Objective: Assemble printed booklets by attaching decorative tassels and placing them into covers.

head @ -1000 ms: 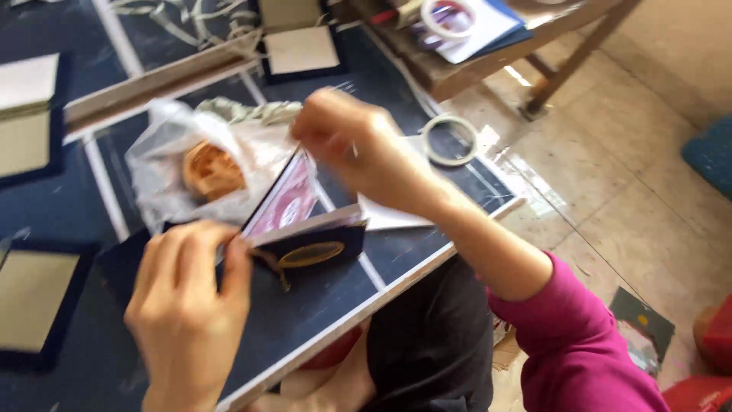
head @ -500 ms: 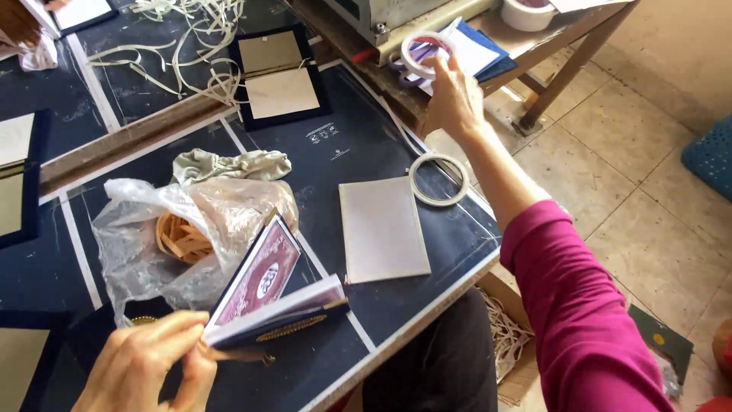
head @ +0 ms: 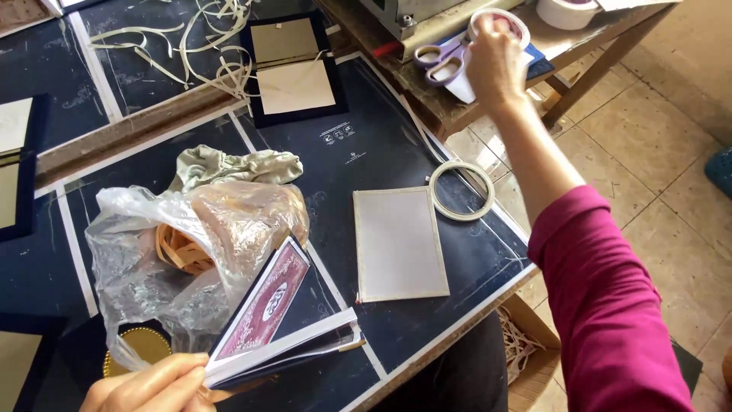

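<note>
My left hand [head: 149,385] grips a half-open dark blue folder [head: 278,328] with a maroon patterned inner panel, near the table's front edge. My right hand [head: 496,65], at the end of a pink sleeve, is stretched out to the side bench and closed over a round tape roll [head: 503,23] next to purple-handled scissors [head: 438,57]. A cream rectangular card [head: 398,244] lies flat on the dark blue table cover [head: 366,152]. Another white tape ring [head: 461,191] rests by the table's right edge.
A clear plastic bag [head: 183,244] holding tan strips sits left of the card, with a crumpled greenish cloth [head: 229,166] behind it. An open blue folder [head: 293,69] and loose paper strips [head: 183,34] lie farther back. A box of paper shreds [head: 522,347] sits below the table.
My right hand left the folder and reached far right to the bench, onto the tape roll. The left hand keeps holding the folder; the cream card now lies uncovered on the table.
</note>
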